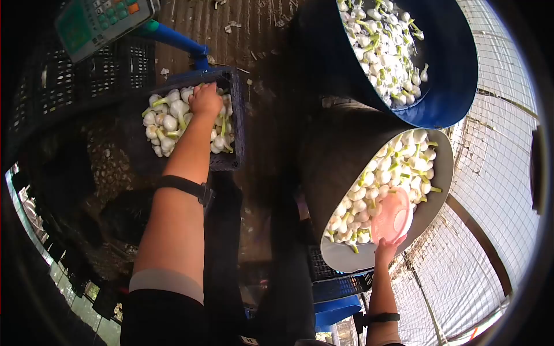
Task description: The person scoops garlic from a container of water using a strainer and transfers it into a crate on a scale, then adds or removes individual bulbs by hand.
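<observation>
My left hand (206, 100) reaches down onto white garlic bulbs (169, 122) in a dark plastic crate (238, 118) that sits on a scale. Its fingers curl down among the bulbs near the crate's far right corner; whatever they grip is hidden under the hand. At the right, my right hand (387, 250) grips the near rim of a pink plastic basket (392, 218). The basket is tilted inside a grey tub (443, 167), against a heap of garlic bulbs (375, 187) with short green stems.
A blue barrel (447, 63) beyond the tub contains more garlic bulbs (384, 52). The scale's keypad display (98, 26) stands on a blue post (176, 39) at upper left, near black crates (98, 72). White mesh-covered sheeting (508, 63) runs along the right. Scraps litter the ridged floor (254, 34).
</observation>
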{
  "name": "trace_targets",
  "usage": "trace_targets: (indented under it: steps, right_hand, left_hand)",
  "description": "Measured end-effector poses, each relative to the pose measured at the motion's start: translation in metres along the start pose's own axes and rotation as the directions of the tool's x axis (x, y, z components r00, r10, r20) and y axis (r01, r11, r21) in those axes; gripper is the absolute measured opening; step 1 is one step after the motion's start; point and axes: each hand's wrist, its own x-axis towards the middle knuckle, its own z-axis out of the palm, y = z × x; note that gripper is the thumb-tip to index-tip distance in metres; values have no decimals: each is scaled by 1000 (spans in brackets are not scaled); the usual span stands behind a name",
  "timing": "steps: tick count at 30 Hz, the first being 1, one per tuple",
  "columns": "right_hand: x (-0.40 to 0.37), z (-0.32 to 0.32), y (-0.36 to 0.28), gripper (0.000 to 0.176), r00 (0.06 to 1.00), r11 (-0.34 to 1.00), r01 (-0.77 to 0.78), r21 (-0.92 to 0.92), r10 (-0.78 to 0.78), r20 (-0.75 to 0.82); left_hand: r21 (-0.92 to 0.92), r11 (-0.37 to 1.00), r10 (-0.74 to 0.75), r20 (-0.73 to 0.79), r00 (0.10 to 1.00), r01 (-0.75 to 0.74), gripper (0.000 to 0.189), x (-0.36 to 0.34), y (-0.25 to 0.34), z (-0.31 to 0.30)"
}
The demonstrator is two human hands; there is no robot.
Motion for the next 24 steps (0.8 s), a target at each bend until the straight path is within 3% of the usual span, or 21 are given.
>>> trace_targets:
  steps: [2, 3, 4, 5, 6, 7, 8, 10, 11, 12, 13, 14, 15, 16, 17, 18, 19, 21, 22, 24]
  right_hand:
    - [16, 18, -7, 90, 998, 998, -42, 54, 40, 47]
    - [27, 39, 7, 90, 988, 988, 146, 47, -143, -55]
    - [23, 39, -19, 89, 999, 998, 30, 47, -31, 15]
    - [20, 44, -31, 88, 999, 977, 33, 210, -34, -2]
    - [24, 50, -30, 89, 997, 967, -66, 245, 51, 64]
    - [40, 69, -7, 89, 999, 967, 40, 251, -43, 7]
    - [36, 55, -41, 88, 983, 972, -160, 173, 142, 113]
    - [83, 92, 50, 80, 983, 971, -155, 179, 133, 129]
    - [96, 130, 65, 73, 981, 972, -112, 207, 75, 177]
    - [87, 110, 11, 54, 951, 932, -232, 278, 158, 264]
    - [116, 142, 48, 38, 939, 937, -241, 255, 158, 306]
    - [123, 144, 36, 35, 956, 928, -105, 358, -5, 293]
    - [121, 128, -2, 35, 911, 910, -197, 365, 32, 410]
    - [148, 146, 16, 36, 878, 896, -250, 367, 49, 477]
    - [199, 188, 70, 37, 885, 816, -241, 526, -38, 465]
    - [198, 197, 63, 37, 873, 816, -227, 531, -71, 482]
    - [200, 201, 53, 38, 853, 908, -156, 389, -75, 517]
    - [204, 198, 39, 40, 825, 998, 12, 69, -49, 564]
    - [205, 198, 33, 42, 816, 991, 100, -92, -29, 577]
    - [200, 193, 38, 45, 807, 877, 263, -403, 29, 590]
  left_hand:
    - [185, 982, -44, 34, 998, 37, 34, 7, 16, -4]
    - [273, 962, -22, -19, 1000, 26, 28, 15, 12, 11]
    - [289, 957, -7, -61, 998, 24, 27, 17, 9, 20]
    - [335, 941, 10, -134, 991, 36, 27, 23, 2, 37]
    - [402, 915, 13, -114, 993, 34, 27, 29, 0, 42]
    - [346, 938, 20, -121, 992, 24, 25, 25, 4, 38]
    - [345, 938, 24, -124, 992, 21, 24, 22, 6, 37]
    - [273, 962, 24, -170, 985, 24, 23, 28, 4, 57]
    - [253, 966, -13, -179, 984, 58, 22, 44, -18, 73]
    - [250, 968, 76, -278, 958, -5, 22, 56, -42, 98]
    - [211, 976, 21, -321, 947, 49, 20, 25, -15, 60]
    - [-116, 992, -6, -426, 905, -48, 17, 29, -26, 75]
    - [-5, 1000, -15, -459, 889, 14, 16, 10, -11, 54]
    - [-96, 995, -15, -465, 885, -33, 13, -4, -6, 42]
    - [-198, 952, 88, -560, 824, -236, 12, -16, -11, 39]
    - [-275, 914, 106, -547, 831, -298, 12, -35, -17, 33]
    - [-356, 860, 131, -537, 833, -365, 11, -58, -21, 27]
    - [-539, 804, 108, -283, 953, -251, 11, -119, -44, 15]
    - [-478, 872, 48, -126, 991, -103, 9, -151, -61, 10]
    - [-499, 855, 114, -87, 990, -142, 10, -213, -123, 26]
